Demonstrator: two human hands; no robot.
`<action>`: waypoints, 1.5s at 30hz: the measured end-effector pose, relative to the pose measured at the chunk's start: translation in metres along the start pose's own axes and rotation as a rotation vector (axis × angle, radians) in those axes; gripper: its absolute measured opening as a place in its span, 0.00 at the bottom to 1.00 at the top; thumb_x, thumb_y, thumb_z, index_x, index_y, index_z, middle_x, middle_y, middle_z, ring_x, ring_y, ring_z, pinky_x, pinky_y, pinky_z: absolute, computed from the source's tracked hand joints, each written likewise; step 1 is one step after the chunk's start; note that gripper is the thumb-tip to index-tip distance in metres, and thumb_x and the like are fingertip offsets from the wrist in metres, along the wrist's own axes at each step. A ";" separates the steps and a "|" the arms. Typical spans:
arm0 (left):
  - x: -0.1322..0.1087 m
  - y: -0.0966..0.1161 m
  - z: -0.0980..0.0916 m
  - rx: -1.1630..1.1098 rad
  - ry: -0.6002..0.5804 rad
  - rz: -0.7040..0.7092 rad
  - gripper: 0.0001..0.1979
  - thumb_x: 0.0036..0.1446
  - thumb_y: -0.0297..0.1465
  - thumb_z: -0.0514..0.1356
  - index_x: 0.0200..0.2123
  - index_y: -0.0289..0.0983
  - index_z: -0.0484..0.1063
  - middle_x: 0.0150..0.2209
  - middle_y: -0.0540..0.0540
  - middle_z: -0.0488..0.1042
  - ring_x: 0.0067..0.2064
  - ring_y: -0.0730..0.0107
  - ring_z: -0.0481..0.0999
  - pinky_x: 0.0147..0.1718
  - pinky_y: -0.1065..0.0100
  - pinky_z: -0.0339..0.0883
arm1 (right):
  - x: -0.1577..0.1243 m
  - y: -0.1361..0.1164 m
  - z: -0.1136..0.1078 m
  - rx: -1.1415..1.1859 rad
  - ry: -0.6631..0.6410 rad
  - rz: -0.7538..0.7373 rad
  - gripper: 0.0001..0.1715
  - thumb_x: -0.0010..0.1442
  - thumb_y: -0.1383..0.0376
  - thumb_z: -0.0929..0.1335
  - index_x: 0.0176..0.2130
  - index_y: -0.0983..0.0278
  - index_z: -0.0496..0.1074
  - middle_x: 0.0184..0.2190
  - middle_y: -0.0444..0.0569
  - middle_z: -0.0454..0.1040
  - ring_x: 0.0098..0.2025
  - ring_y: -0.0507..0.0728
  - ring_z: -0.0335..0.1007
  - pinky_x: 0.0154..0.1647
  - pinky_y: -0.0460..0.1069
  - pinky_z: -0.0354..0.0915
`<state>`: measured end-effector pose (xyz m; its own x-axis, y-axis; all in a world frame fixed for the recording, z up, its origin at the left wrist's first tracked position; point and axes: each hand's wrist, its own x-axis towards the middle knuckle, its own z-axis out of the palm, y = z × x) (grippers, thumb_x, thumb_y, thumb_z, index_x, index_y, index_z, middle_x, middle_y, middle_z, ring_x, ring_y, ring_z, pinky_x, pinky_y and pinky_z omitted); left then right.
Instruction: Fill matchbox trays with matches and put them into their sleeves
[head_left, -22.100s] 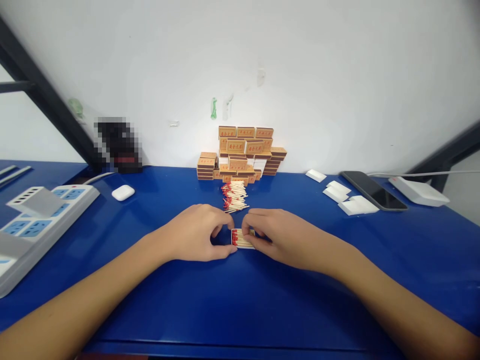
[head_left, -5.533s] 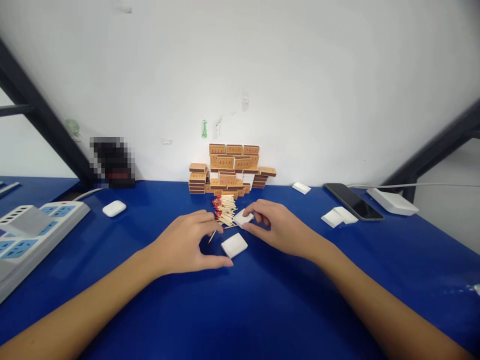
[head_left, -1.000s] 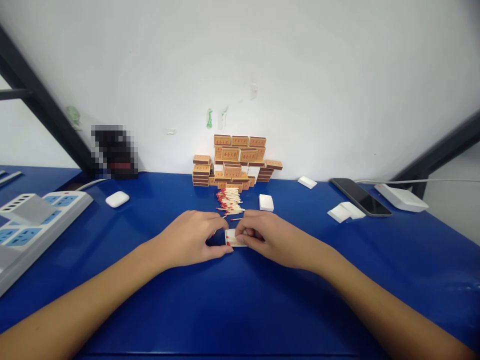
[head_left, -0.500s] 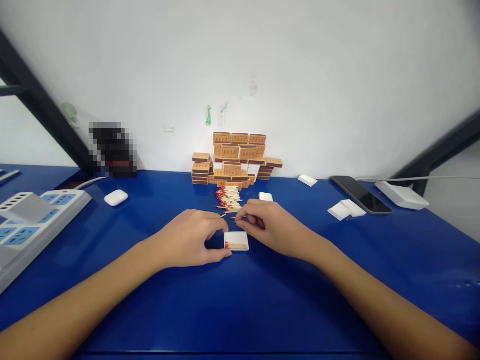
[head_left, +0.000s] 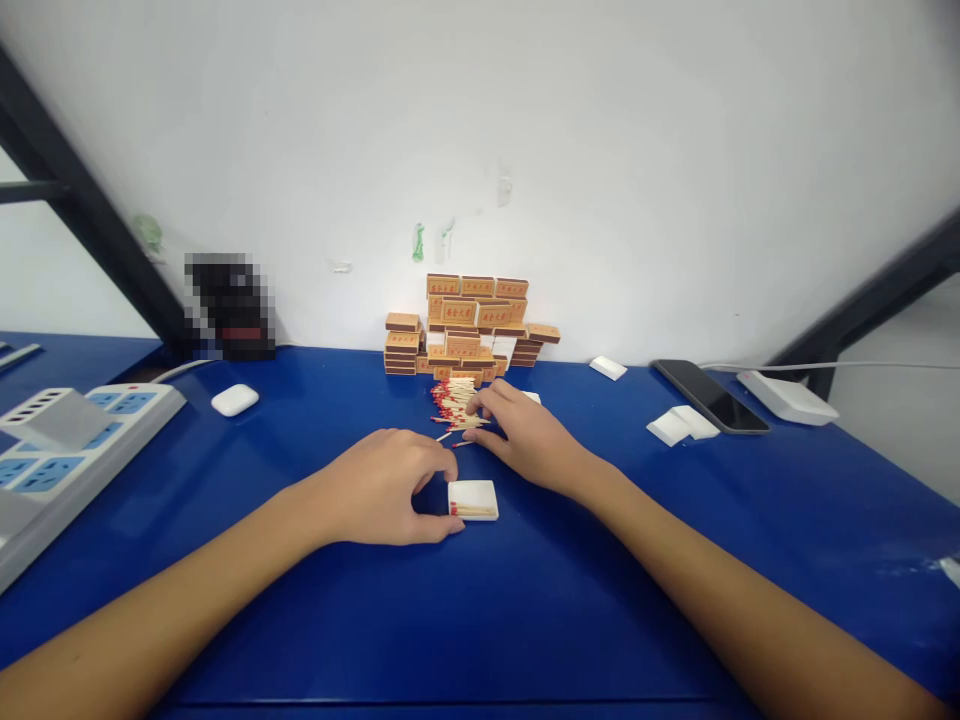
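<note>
My left hand [head_left: 394, 487] grips the left end of a small white matchbox tray [head_left: 474, 494], with the index finger at its far corner and the thumb at its near one. Inside the tray, several red-tipped matches [head_left: 476, 511] lie along the near side. My right hand [head_left: 521, 430] is at the right edge of a pile of loose matches [head_left: 454, 403], thumb and index finger apart. One or two stray matches lie just in front of the pile, near the right thumb. The right hand partly covers another white piece [head_left: 533, 397] behind it.
Stacked matchboxes [head_left: 461, 312] stand against the wall behind the pile. To the right lie white trays [head_left: 681, 425], a phone [head_left: 709, 395] and a white box [head_left: 787, 397]. A power strip [head_left: 112, 425] and a white case [head_left: 235, 400] are on the left.
My right hand has moved away from the tray to the match pile, and its thumb and index finger have spread. My left hand stays at the tray. The view has shifted slightly.
</note>
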<state>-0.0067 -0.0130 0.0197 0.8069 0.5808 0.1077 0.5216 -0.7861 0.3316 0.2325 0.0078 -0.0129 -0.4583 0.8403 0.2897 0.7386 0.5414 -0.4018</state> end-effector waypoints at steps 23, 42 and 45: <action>0.000 0.000 -0.002 0.018 0.001 0.004 0.14 0.57 0.43 0.68 0.35 0.38 0.77 0.27 0.52 0.72 0.26 0.72 0.68 0.25 0.66 0.56 | -0.009 -0.007 -0.017 0.097 -0.177 0.071 0.06 0.71 0.62 0.68 0.43 0.62 0.71 0.42 0.49 0.69 0.43 0.57 0.67 0.45 0.52 0.64; 0.002 -0.003 -0.002 -0.012 -0.044 -0.043 0.15 0.59 0.45 0.66 0.36 0.38 0.75 0.28 0.53 0.71 0.27 0.73 0.66 0.26 0.67 0.51 | -0.015 -0.002 -0.033 -0.065 -0.231 0.115 0.11 0.74 0.62 0.64 0.38 0.62 0.68 0.40 0.52 0.73 0.39 0.58 0.69 0.40 0.51 0.62; 0.002 -0.004 -0.002 -0.007 -0.035 -0.041 0.14 0.60 0.44 0.66 0.36 0.38 0.74 0.28 0.53 0.72 0.27 0.73 0.66 0.27 0.67 0.51 | -0.017 -0.003 -0.042 -0.061 -0.190 0.132 0.09 0.74 0.63 0.63 0.39 0.62 0.68 0.42 0.53 0.73 0.41 0.59 0.69 0.41 0.52 0.63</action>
<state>-0.0079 -0.0083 0.0201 0.7942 0.6046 0.0607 0.5527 -0.7602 0.3416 0.2590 -0.0095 0.0196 -0.4367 0.8971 0.0668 0.8242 0.4288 -0.3700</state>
